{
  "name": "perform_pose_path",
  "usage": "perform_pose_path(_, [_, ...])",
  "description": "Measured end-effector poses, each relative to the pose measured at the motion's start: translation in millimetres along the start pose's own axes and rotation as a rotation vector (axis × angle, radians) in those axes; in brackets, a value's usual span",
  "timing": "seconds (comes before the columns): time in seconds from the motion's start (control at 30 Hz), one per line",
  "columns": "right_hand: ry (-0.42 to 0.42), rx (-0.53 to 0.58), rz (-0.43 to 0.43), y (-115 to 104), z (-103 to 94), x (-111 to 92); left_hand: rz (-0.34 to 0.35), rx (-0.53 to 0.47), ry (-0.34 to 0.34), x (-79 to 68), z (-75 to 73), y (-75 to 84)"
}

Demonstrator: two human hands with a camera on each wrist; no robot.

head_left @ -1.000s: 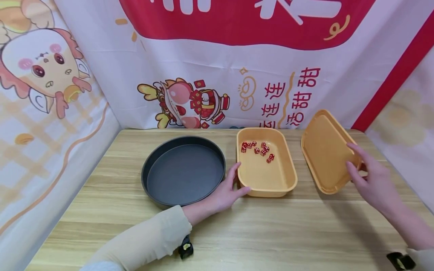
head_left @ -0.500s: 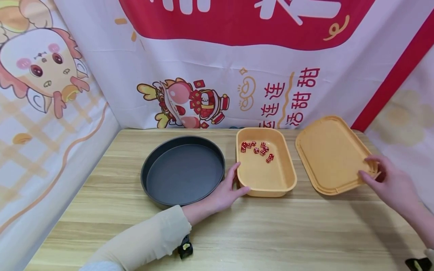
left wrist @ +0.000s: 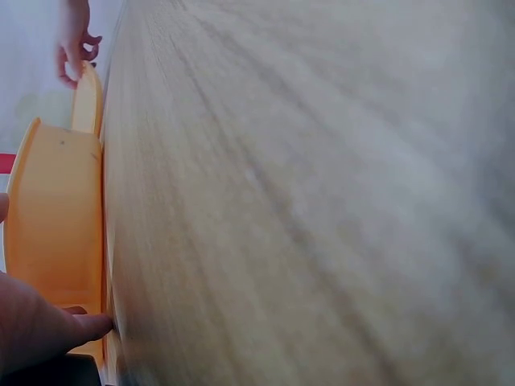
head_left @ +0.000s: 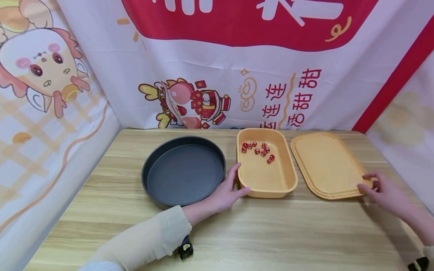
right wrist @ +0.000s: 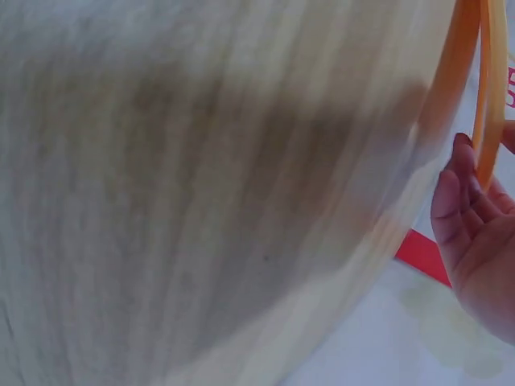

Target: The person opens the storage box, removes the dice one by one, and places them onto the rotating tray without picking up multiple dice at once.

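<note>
An orange-yellow rectangular box [head_left: 266, 177] stands on the wooden table with several red dice [head_left: 264, 149] near its far end. At the box's near left corner, my left hand [head_left: 225, 194] touches it, thumb along the front and fingers along the left side. To the right, my right hand [head_left: 386, 194] pinches the near right corner of the matching lid [head_left: 327, 163]. The lid lies low over the table beside the box, its held corner slightly raised. In the right wrist view, the fingers [right wrist: 475, 213] curl under the lid's edge [right wrist: 492, 96].
A round dark grey pan [head_left: 184, 173] stands left of the box, partly behind my left forearm. The wooden table [head_left: 264, 233] extends in front. Printed cloths [head_left: 203, 56] hang along the back and both sides.
My right hand has tilted the lid down from a steep slant until it lies nearly flat beside the box. The left hand, the box and the dice have stayed in place.
</note>
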State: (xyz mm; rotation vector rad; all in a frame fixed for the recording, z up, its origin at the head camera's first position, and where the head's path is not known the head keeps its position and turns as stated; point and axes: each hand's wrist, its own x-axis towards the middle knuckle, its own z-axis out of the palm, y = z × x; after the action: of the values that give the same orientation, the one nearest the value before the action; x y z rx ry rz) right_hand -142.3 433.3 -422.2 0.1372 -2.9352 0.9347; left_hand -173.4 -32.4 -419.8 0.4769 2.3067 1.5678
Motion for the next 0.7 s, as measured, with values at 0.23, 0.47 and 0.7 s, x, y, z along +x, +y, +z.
perform_pose_path(0.23, [-0.040, 0.000, -0.041, 10, 9.3, -3, -0.002, 0.009, -0.005, 0.6, 0.0, -1.0])
perform_pose_path(0.47, [-0.018, -0.005, -0.095, 12, 11.4, -6, -0.003, 0.010, -0.008, 0.2, 0.0, 0.2])
perform_pose_path(0.7, [-0.016, -0.034, -0.129, 11, 10.3, -5, 0.000, 0.001, -0.009, -0.3, 0.1, -0.1])
